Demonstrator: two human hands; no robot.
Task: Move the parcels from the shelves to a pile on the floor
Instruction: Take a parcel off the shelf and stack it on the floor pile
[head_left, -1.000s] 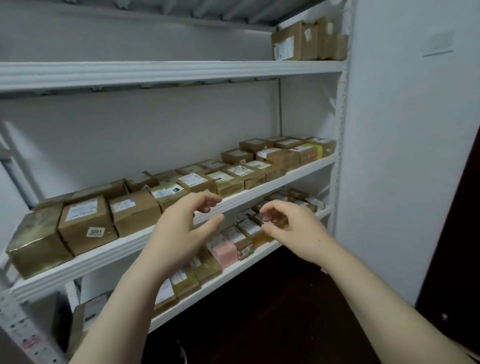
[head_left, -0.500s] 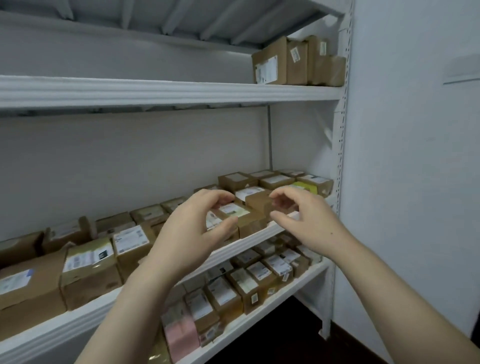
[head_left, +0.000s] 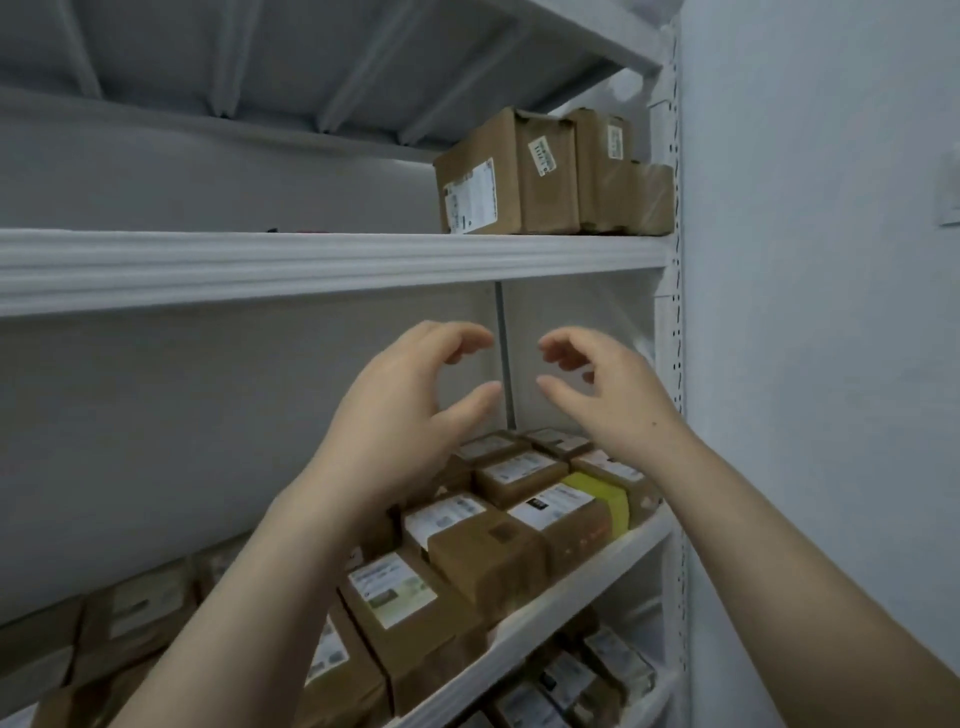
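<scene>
— Where are the hands?
— Both are raised in front of the shelving, the left hand (head_left: 395, 415) and the right hand (head_left: 608, 405) facing each other, near but apart
— Holding anything?
— Nothing; the fingers (head_left: 460, 340) on both are loosely curved and released, gripping no parcel
— And the parcels?
— A few brown top parcels (head_left: 511, 176) stand at the right end of the upper shelf (head_left: 332, 265), above the hands. Labelled lower parcels (head_left: 488, 551) crowd the middle shelf (head_left: 571, 592) beneath the hands, one with a yellow band (head_left: 605, 493)
</scene>
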